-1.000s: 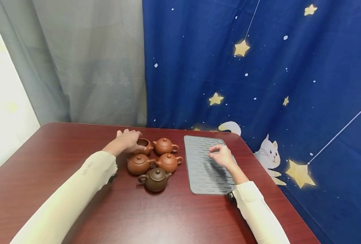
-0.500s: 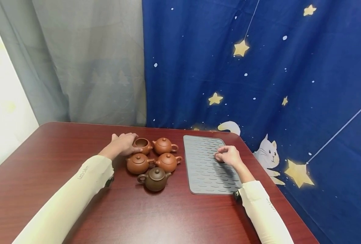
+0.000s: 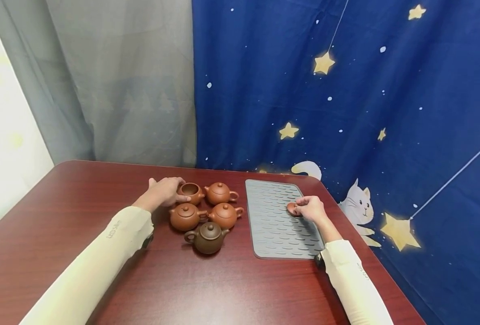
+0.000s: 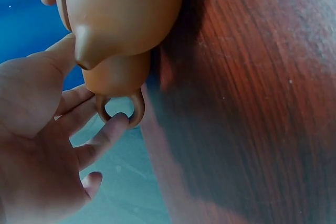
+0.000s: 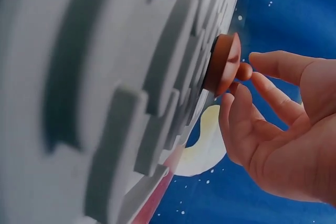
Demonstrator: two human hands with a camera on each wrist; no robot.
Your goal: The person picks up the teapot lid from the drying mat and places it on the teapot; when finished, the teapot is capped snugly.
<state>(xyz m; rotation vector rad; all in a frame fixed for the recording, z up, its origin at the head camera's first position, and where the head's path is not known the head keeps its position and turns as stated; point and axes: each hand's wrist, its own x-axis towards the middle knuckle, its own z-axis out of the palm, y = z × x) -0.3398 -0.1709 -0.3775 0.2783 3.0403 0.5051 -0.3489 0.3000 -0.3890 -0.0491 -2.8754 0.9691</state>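
Note:
At the back of the teapot group, my left hand holds a lidless reddish-brown teapot, thumb at its near rim. In the left wrist view one finger touches that pot's loop handle; a nearer teapot hides part of the grip. A small reddish-brown teapot lid lies on the grey ridged mat, knob up. Just right of the lid is my right hand. Its fingers surround the knob loosely in the right wrist view, the thumb slightly apart from it.
Close beside the lidless pot stand more lidded teapots: one at the back right, one at the left, one in the middle. A dark brown teapot stands in front. Behind the dark red table hang curtains.
My right hand has moved right over the mat and lowered the lid onto it; its fingers have loosened. My left hand has shifted slightly left, showing more of the pot's opening.

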